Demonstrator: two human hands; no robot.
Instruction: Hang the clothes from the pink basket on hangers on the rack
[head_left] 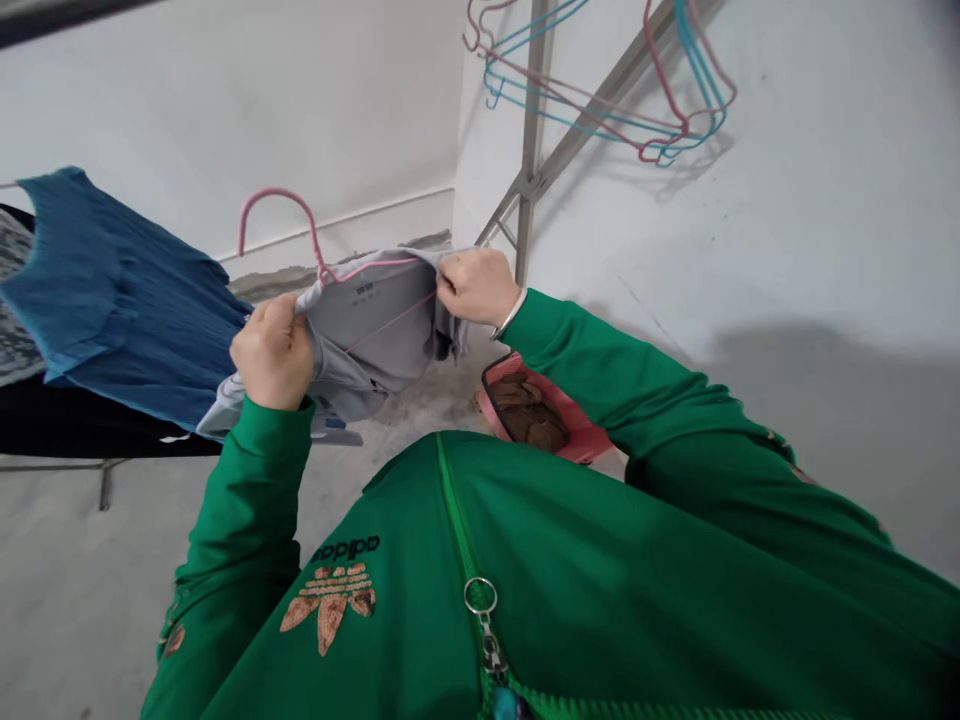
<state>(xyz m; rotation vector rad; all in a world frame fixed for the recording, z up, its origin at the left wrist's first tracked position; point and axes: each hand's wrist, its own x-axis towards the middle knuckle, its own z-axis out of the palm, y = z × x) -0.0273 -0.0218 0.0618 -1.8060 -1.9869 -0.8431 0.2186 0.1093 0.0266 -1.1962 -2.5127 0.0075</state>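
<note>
A light grey shirt (375,330) hangs on a pink hanger (277,192), spread in front of me at the centre left. The hanger's hook stands up out of the neck, and its thin bars show inside the collar. My left hand (271,352) is closed on the shirt's left edge, just below the hook. On the other side, my right hand (480,287) grips the shirt's right edge by the shoulder, fingers curled in. Whether either hand also holds the hanger's bar inside the cloth is hidden.
Left of the shirt hang a blue garment (127,290) and dark clothes. Pink and blue hangers (600,115) dangle at the upper right beside a metal rack frame (529,185). A pink basket (589,435) holding brown cloth (532,415) sits below my right forearm.
</note>
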